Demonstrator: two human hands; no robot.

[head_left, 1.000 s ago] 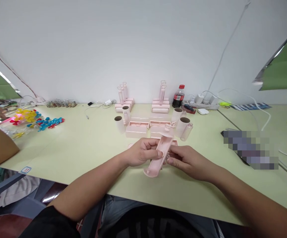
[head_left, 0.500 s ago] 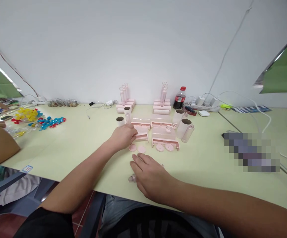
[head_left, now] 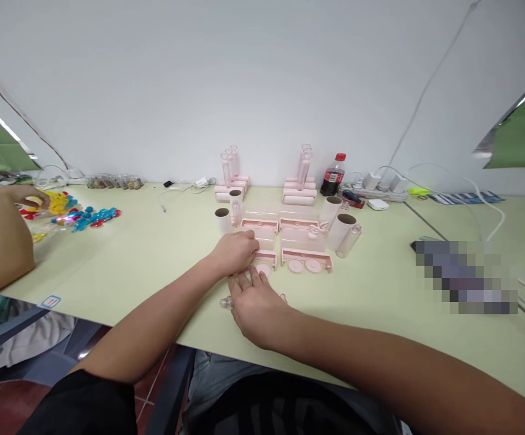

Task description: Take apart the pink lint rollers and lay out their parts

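My left hand (head_left: pixel 235 252) rests over the left end of the front-left pink tray (head_left: pixel 269 258), its fingers curled closed; what they grip is hidden. Under the palm of my right hand (head_left: pixel 262 308) lies a clear tube (head_left: pixel 226 303). One capped end pokes out on the left and a pink loop handle (head_left: pixel 283 297) on the far side. The right fingertips reach to a pink disc (head_left: pixel 263 269) and almost meet my left hand. Two more pink discs (head_left: pixel 304 266) lie by the front-right pink tray (head_left: pixel 307 258).
Cardboard tubes (head_left: pixel 346 229) and clear pink tubes (head_left: pixel 349 240) stand on both sides of the trays. Behind are stacked pink rolls (head_left: pixel 299 196), a cola bottle (head_left: pixel 333 175) and chargers (head_left: pixel 371 181). Left, another person's arm (head_left: pixel 6 241) is beside colourful pieces (head_left: pixel 94 219).
My right hand has slid left and away from me, carrying the clear tube towards the left discs. My left hand stays at the tray. The other person's arm has lifted over the colourful pieces.
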